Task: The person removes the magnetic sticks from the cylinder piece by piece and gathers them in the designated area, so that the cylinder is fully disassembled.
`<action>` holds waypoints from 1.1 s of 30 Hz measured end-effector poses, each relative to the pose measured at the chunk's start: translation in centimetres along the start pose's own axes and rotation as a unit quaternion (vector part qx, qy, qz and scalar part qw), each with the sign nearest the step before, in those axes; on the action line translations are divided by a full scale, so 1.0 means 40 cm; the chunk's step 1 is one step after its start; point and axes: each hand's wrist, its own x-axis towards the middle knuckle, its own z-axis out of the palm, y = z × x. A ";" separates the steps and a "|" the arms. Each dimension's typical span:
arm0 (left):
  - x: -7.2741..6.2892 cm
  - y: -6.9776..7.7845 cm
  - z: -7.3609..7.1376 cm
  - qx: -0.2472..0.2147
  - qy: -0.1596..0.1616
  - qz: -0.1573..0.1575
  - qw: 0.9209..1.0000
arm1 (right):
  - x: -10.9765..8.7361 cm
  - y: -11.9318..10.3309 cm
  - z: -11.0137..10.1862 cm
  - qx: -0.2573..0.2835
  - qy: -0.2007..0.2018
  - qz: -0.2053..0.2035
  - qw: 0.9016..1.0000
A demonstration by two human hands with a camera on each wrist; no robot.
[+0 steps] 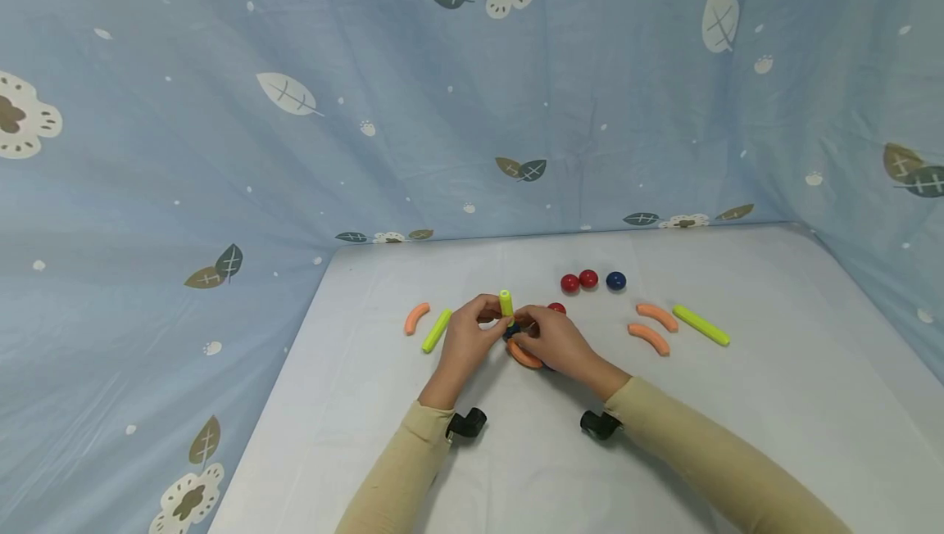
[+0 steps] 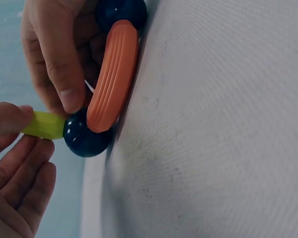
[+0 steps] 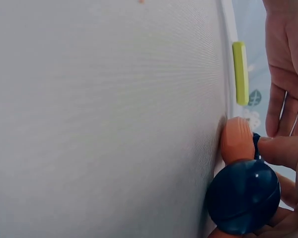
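My left hand pinches an upright yellow-green rod between thumb and fingers. In the left wrist view the rod's lower end meets a dark blue ball. My right hand grips at this ball, its thumb tip against it and its other fingers partly hidden behind. An orange curved stick joins that ball to a second blue ball, low over the white tabletop. The second ball looms large in the right wrist view. A red ball shows just behind the right hand.
Two red balls and a blue ball lie farther back. On the right are two orange curved sticks and a yellow-green rod. Another orange stick and rod lie left. A patterned blue curtain hangs behind the table.
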 end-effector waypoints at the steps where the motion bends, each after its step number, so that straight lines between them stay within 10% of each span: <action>1: 0.000 -0.001 0.001 0.001 0.000 0.001 1.000 | 0.002 -0.001 0.002 0.000 0.001 -0.001 1.000; 33: 0.009 -0.003 0.004 0.058 0.065 0.072 0.994 | 0.010 -0.009 0.006 -0.016 0.001 0.002 1.000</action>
